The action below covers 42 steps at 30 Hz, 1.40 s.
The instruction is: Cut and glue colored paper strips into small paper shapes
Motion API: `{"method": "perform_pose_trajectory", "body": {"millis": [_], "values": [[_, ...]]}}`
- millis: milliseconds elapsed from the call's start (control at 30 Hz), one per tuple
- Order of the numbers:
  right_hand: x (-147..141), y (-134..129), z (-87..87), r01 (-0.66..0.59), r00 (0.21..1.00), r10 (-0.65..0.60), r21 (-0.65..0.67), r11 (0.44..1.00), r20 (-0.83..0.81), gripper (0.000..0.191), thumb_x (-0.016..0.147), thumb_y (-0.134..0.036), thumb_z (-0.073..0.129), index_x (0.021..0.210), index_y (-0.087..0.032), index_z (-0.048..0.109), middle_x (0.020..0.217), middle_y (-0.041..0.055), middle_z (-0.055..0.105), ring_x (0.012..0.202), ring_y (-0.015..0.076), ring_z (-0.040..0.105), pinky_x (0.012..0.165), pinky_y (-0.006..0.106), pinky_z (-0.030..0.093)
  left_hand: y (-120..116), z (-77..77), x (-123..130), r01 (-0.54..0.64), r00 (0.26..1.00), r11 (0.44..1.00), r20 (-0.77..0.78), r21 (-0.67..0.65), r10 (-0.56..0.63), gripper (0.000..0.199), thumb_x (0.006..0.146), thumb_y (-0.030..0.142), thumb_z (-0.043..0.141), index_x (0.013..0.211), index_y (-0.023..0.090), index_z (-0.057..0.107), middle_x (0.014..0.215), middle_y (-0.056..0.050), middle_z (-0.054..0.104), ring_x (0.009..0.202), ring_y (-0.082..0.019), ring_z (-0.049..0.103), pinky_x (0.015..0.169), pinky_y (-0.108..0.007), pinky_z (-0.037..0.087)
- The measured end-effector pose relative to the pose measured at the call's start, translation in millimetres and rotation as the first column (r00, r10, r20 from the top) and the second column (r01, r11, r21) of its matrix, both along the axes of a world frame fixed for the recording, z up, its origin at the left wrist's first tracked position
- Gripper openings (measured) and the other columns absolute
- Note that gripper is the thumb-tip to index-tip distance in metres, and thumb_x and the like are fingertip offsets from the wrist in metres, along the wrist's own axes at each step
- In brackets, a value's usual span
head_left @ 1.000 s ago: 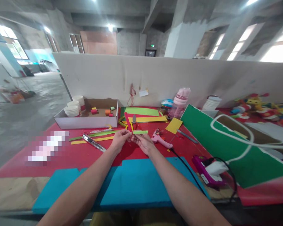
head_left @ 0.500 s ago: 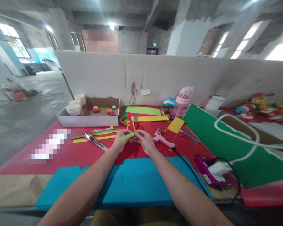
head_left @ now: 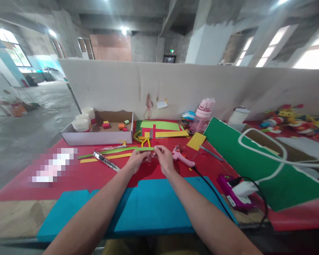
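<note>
My left hand (head_left: 137, 160) is closed, holding a light green paper strip (head_left: 145, 149) that stretches across to my other hand. With thumb and fingers pinched, my right hand (head_left: 163, 157) grips the point where that strip meets a red paper strip (head_left: 154, 133), which stands up from the fingertips. Just beyond the hands lie pliers with yellow handles (head_left: 146, 142), partly behind the red strip. To the left is a silver utility knife (head_left: 105, 161), beside a loose yellow strip (head_left: 119, 156). A pink glue gun (head_left: 184, 159) lies close to my right hand.
A white box (head_left: 98, 138) with paper cups (head_left: 81, 124) and small coloured rolls stands back left. At right are a green board (head_left: 244, 163), a purple power strip (head_left: 235, 196) and cables. A blue foam sheet (head_left: 154, 209) lies in front; a pink bottle (head_left: 202, 115) stands behind.
The green strip has turned from slanting to nearly level between my hands. The red strip has swung from leaning left to upright. My right hand stays pinched.
</note>
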State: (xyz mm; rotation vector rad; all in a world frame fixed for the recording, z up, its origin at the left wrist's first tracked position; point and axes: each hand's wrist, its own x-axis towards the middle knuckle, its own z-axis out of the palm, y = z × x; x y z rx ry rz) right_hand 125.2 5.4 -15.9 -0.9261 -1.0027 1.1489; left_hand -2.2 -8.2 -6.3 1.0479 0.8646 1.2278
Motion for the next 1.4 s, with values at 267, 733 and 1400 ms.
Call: {"method": "perform_pose_trajectory", "body": {"millis": [267, 733, 1400], "values": [[-2, -1, 0.0, -0.164, 0.986, 0.163, -0.034, 0.986, -0.030, 0.026, 0.064, -0.041, 0.071, 0.078, -0.020, 0.065, 0.058, -0.0039, 0.060, 0.054, 0.0119, 0.057, 0.059, 0.026, 0.052, -1, 0.3, 3, -0.137, 0.990, 0.990, 0.033, 0.032, 0.136, 0.029, 0.059, 0.035, 0.079, 0.071, 0.013, 0.065, 0.063, -0.002, 0.065, 0.055, -0.011, 0.057, 0.055, -0.024, 0.045], [10, 2, 6.9, -0.105, 0.975, 0.108, -0.027, 0.994, 0.196, 0.027, 0.064, -0.042, 0.072, 0.073, -0.017, 0.069, 0.056, -0.0005, 0.065, 0.053, 0.0158, 0.062, 0.054, 0.026, 0.048, 0, 5.8, -6, -0.072, 0.996, 0.993, -0.036, 0.096, 0.076, 0.025, 0.058, 0.020, 0.076, 0.081, 0.013, 0.066, 0.065, -0.001, 0.063, 0.056, -0.010, 0.056, 0.055, -0.023, 0.044], [11, -4, 10.6, -0.376, 0.924, 0.376, -0.020, 0.927, 0.069, 0.028, 0.061, -0.034, 0.078, 0.074, -0.018, 0.058, 0.062, -0.0056, 0.060, 0.053, 0.0076, 0.054, 0.056, 0.021, 0.047, 11, 6.5, -21, 0.049, 0.920, 0.962, -0.386, 0.269, 0.062, 0.039, 0.070, 0.049, 0.070, 0.063, 0.014, 0.054, 0.054, 0.002, 0.052, 0.050, -0.008, 0.046, 0.048, -0.021, 0.032]]}}
